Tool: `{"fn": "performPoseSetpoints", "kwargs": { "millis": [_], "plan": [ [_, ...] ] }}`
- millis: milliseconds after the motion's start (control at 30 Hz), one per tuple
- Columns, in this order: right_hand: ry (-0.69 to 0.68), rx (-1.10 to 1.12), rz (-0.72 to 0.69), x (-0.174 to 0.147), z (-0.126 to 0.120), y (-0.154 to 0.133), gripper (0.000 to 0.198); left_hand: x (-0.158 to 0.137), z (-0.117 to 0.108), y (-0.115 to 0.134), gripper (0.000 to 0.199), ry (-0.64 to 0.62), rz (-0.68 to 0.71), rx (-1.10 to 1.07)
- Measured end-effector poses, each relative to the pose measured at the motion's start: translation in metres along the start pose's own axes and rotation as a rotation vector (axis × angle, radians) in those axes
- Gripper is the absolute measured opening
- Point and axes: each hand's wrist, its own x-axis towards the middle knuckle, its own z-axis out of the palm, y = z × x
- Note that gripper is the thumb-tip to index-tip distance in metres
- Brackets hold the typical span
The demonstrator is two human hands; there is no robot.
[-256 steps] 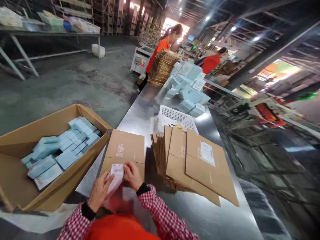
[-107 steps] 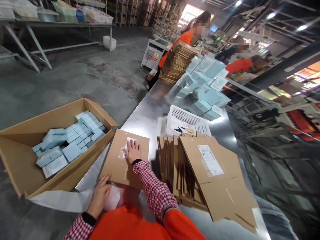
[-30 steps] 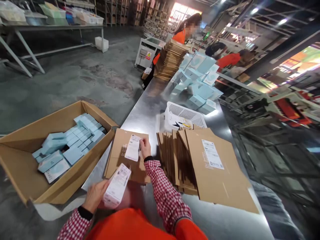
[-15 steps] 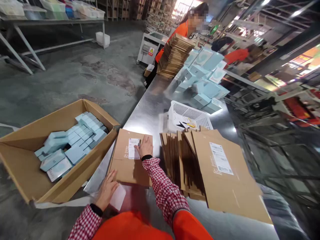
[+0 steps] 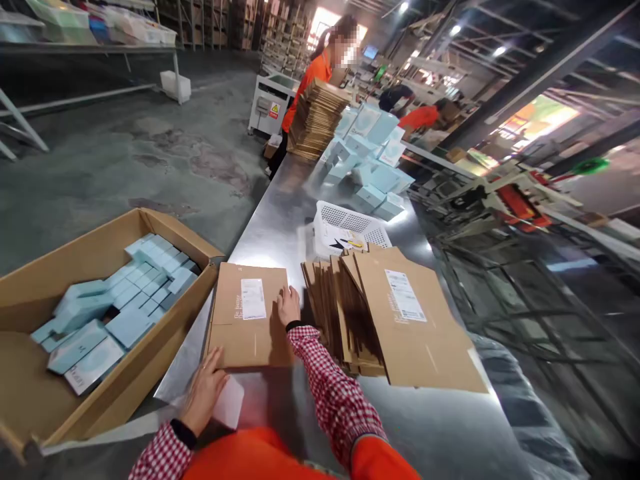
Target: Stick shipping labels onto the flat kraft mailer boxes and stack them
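A flat brown cardboard mailer point(image 5: 227, 340) with a white shipping label point(image 5: 253, 299) lies on the metal table in front of me. At its right edge is my right hand point(image 5: 289, 307), open, fingertips against the cardboard. My left hand point(image 5: 203, 395) is open too, its fingers at the near left corner of the mailer. Beside that palm sits a small white piece point(image 5: 231, 402), partly hidden by the hand; its kind is unclear. To the right, several folded cardboard mailers point(image 5: 425, 333) lean in a row, the front one labelled.
On the left stands a large open carton point(image 5: 100, 393) with several light-blue boxes point(image 5: 135, 323). Behind the mailers is a white basket point(image 5: 325, 230). Farther up the table are piled blue boxes point(image 5: 370, 160) and a cardboard stack point(image 5: 320, 120), beside a person in orange point(image 5: 315, 70).
My right hand has slid off the label to the right edge of the mailer. My left hand stays by the near left corner. The whole view has turned slightly right.
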Motion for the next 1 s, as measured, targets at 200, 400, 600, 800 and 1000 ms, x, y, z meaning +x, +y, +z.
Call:
{"fn": "performPoseSetpoints", "kwargs": {
  "millis": [200,400,600,800,1000],
  "plan": [
    [-0.086,0.093,-0.219,0.024,0.006,-0.036,0.040,-0.016,0.004,-0.001,0.026,0.034,-0.043,0.098],
    [-0.258,0.074,-0.383,0.062,0.016,-0.072,0.035,0.024,0.003,0.023,0.033,0.113,0.052,0.054],
    [-0.341,-0.043,-0.372,0.067,0.023,-0.082,0.027,0.059,0.014,0.026,0.024,0.078,0.038,-0.012],
    [-0.354,-0.121,-0.299,0.068,0.021,-0.089,0.020,0.057,0.023,0.016,0.024,0.085,0.031,-0.072],
    [-0.364,-0.133,-0.311,0.073,0.019,-0.089,0.016,0.059,0.018,0.016,0.025,0.041,0.029,-0.095]
  ]
}}
